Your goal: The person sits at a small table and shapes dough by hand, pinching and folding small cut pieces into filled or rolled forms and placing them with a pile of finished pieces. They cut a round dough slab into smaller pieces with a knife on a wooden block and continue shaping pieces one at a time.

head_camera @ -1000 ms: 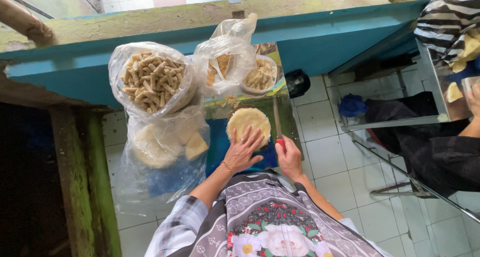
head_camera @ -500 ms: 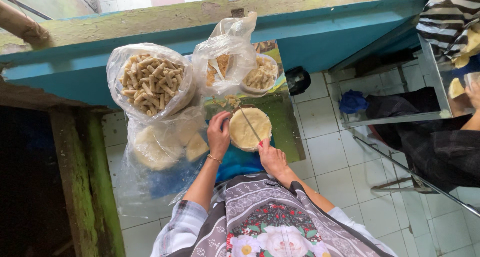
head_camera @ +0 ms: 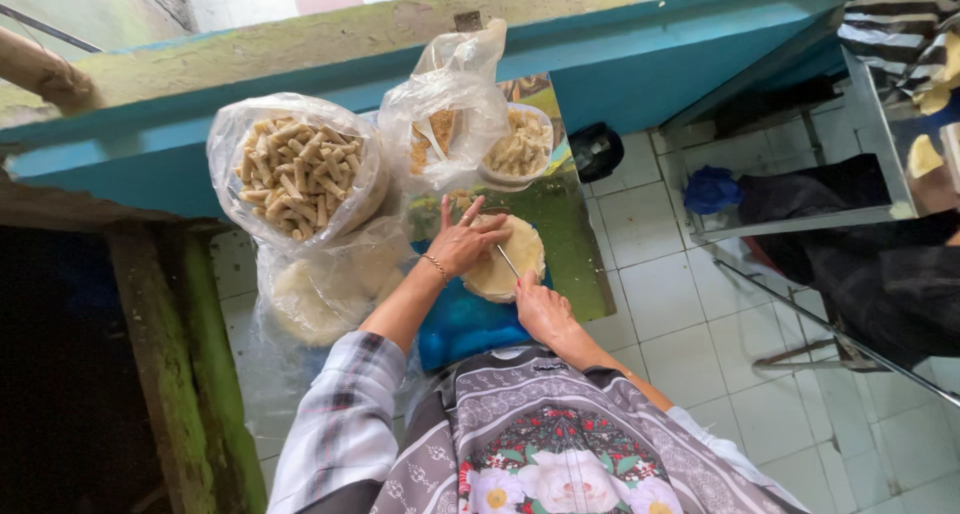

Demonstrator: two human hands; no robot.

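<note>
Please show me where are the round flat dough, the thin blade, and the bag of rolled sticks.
Round flat dough (head_camera: 520, 249): head view, on its bare right part.
Thin blade (head_camera: 507, 261): head view, mid-length, above the right hand.
Bag of rolled sticks (head_camera: 298, 169): head view, middle of the pile inside.

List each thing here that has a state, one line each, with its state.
Dough round: flat on the board, pressed by the left hand.
Left hand: open, fingers spread on the round.
Right hand: closed on a thin blade.
Blade: lying across the round.
Bag of rolls: open, full.
Bowl: filled.
</note>
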